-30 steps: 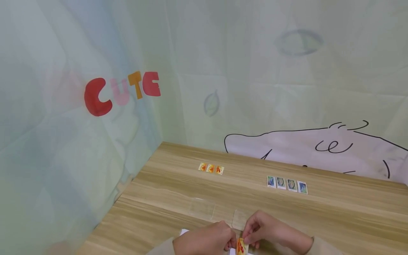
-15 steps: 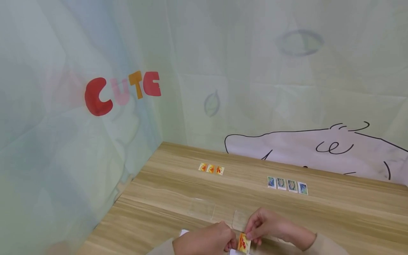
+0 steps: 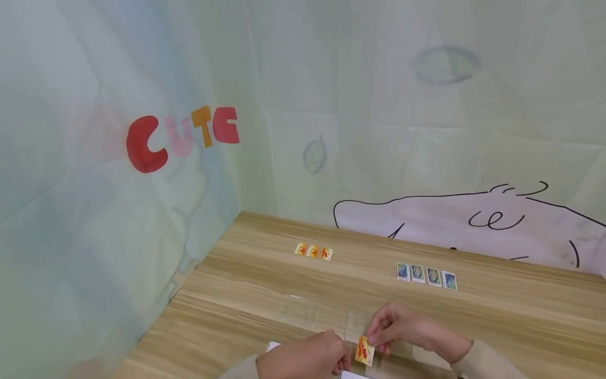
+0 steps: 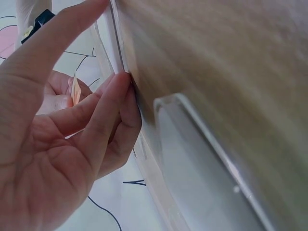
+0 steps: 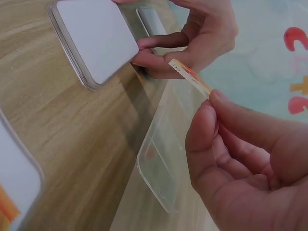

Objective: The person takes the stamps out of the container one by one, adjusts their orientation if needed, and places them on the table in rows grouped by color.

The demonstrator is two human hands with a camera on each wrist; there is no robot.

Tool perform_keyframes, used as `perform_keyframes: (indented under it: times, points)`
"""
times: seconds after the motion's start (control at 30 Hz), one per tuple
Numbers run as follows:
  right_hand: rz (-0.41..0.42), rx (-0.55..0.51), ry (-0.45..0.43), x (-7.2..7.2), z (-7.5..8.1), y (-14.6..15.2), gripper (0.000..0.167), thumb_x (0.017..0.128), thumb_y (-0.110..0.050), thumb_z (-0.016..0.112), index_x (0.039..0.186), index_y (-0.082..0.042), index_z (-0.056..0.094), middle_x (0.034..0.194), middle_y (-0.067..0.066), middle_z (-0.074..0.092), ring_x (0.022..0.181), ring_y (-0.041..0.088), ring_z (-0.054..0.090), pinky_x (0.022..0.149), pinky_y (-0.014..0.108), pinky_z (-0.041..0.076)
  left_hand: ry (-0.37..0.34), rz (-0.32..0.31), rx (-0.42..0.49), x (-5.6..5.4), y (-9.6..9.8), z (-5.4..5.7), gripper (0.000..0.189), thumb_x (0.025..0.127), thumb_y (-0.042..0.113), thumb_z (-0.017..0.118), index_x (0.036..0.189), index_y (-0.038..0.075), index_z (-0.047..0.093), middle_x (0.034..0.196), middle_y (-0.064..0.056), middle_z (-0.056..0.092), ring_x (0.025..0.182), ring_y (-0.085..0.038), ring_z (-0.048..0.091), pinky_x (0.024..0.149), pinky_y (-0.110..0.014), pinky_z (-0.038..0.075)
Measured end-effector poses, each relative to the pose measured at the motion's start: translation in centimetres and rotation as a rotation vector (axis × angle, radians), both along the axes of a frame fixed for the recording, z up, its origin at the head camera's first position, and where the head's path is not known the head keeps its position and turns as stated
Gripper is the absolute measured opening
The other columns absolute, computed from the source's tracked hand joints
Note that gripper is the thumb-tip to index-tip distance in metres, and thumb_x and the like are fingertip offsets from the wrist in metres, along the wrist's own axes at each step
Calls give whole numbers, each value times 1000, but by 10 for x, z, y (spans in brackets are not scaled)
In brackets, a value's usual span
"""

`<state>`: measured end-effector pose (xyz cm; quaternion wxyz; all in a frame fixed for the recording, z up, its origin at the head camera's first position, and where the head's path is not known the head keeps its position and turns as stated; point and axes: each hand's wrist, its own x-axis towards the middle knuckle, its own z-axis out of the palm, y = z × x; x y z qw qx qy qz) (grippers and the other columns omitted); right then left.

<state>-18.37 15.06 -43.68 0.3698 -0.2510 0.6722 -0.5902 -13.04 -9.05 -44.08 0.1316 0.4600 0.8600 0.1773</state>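
Backdrop: pale green cloth [image 3: 379, 89] on two sides, faintly creased, with blurred leaf-like outlines.
Table: wood-grain top [image 3: 255, 284], cut off at the lower edge of the head view.
Drawing: white cartoon shape [image 3: 407, 216] in black line behind the table, its lower part hidden by the tabletop.
Word: "CUTE" in coloured letters [image 3: 142, 152] on the left side — plainly readable, the U the palest.
Right hand: thumb and fingertips [image 3: 397, 327] pinch one orange card [image 3: 364, 351] by its edge, above the table and beside the left hand.
Left hand: fingers curled [image 3: 310, 357], thumb and fingertips gripping the edge of a clear case [image 5: 98, 38] with a white sheet or card on top; the head view shows only a corner of it.
Other cases: one [image 4: 204, 173] with a white face, partly out of frame; another [image 5: 17, 180], also cut off, holding something white with an orange patch.
Lids: two clear plastic pieces [image 3: 300, 311] on the table, hard to make out, the right one partly behind the right hand.
Four cards: blue-green row [image 3: 418, 272], far right.
Three cards: orange row [image 3: 313, 251], far left.
Print: tiny marks on the pinched card's end — too tilted to read.
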Motion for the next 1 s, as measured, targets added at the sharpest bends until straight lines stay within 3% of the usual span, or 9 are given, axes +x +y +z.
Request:
perform_keyframes:
  times: [0.4, 0.77, 1.0]
  points:
    - [2, -14, 25, -11, 5, -1, 5, 89, 5, 68, 87, 3, 73, 77, 8, 71, 61, 9, 61, 57, 19, 52, -1, 40, -14, 3, 0, -1, 12, 83, 2, 73, 86, 13, 74, 73, 19, 58, 66, 13, 46, 61, -4, 41]
    - [3, 17, 14, -26, 12, 0, 11, 91, 1, 67, 93, 12, 69, 81, 9, 72, 62, 10, 62, 59, 20, 52, -35, 41, -7, 3, 0, 0, 13, 79, 0, 72, 81, 13, 72, 64, 20, 49, 56, 12, 39, 55, -5, 40]
    - [-21, 55, 32, -34, 15, -2, 10, 90, 2, 68, 93, 11, 69, 79, 10, 71, 62, 11, 61, 60, 21, 52, -32, 36, -6, 2, -1, 1, 10, 80, 4, 74, 86, 12, 73, 68, 20, 53, 60, 13, 43, 59, -4, 41]
